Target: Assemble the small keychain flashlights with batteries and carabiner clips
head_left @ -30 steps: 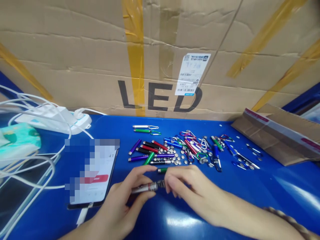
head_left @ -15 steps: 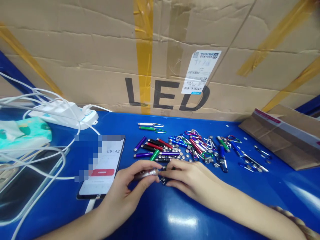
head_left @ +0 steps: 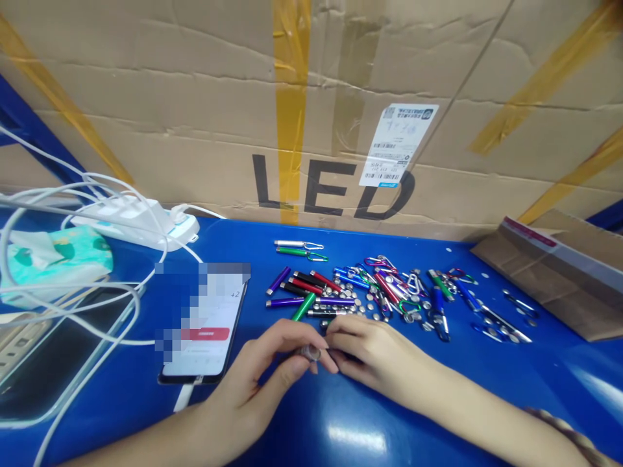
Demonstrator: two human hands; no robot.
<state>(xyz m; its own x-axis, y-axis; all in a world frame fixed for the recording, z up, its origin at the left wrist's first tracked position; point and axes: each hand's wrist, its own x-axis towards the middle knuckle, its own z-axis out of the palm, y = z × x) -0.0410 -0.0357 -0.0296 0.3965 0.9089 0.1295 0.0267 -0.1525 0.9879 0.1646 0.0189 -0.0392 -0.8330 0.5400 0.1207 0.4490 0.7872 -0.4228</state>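
My left hand (head_left: 272, 373) is closed round a small silver keychain flashlight (head_left: 310, 352), of which only the round end shows between thumb and fingers. My right hand (head_left: 370, 353) pinches at that same end, its fingertips pressed against my left thumb. Both hands rest low over the blue table (head_left: 341, 421). Just beyond them lies a pile of coloured mini flashlights (head_left: 311, 292), carabiner clips (head_left: 403, 285) and several button cells (head_left: 365, 308).
A phone (head_left: 209, 324) with a lit screen lies left of my hands. Farther left are a white power strip (head_left: 141, 224), tangled white cables (head_left: 73, 292) and a tissue pack (head_left: 58, 256). A big cardboard box marked LED (head_left: 335, 130) walls the back. Flat cardboard (head_left: 555, 272) sits at right.
The flashlight has turned from lying sideways to end-on inside my left hand. My right fingers closed in on its end. The view shifted slightly.
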